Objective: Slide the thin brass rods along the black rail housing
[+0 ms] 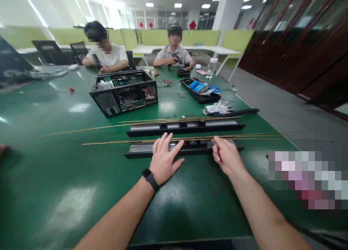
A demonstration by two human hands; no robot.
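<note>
My left hand (164, 161), with a dark watch at the wrist, lies with fingers spread over the near black channel bar (144, 155). Its fingertips reach thin golden rods (108, 142) that run lengthwise above that bar. Farther right, my right hand (227, 154) is closed, its thumb and index finger pinched at the rods near the bar's right part. A second black channel bar (185, 129) lies parallel just behind, with more golden rods (152, 122) along its back. Both bars have a pale grey inner strip; my hands hide part of the near one.
A black computer case (125, 94) stands open at back left. At back right are a black tray (201, 94) with blue packets, white gloves (219, 107), a dark bar (244, 112) and a clear bottle (212, 66). Two people sit across the green table (59, 170).
</note>
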